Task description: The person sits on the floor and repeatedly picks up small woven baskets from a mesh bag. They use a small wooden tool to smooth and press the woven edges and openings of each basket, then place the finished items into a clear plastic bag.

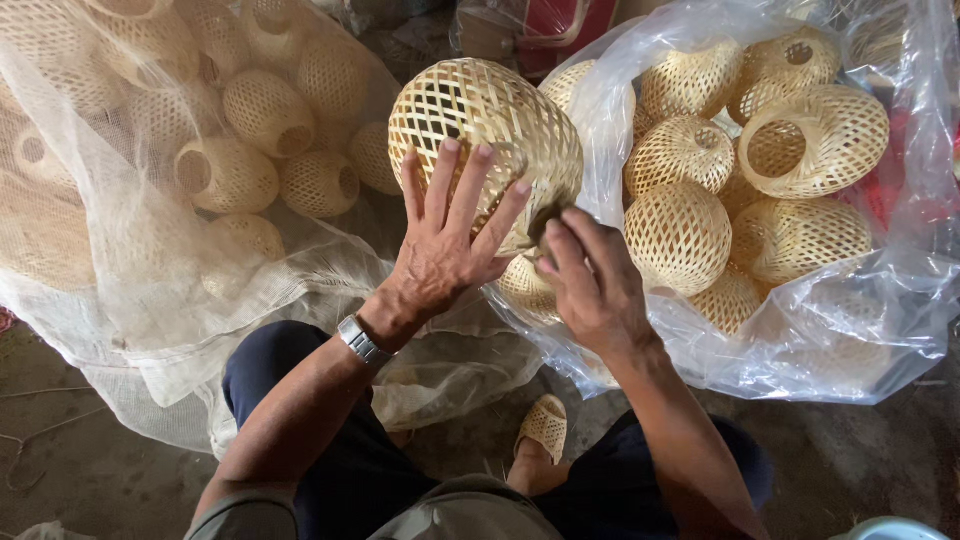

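Cupping a woven bamboo ball, left hand spreads flat; right hand pinches its hidden underside.

We see a clear plastic bag at right and a white mesh sack at left, both filled with woven baskets.

Silver wristwatch, dark navy trousers, a woven sandal.

Loads of woven baskets are stuffed in a mesh net sack left of the hands; more sit bagged in clear plastic right.
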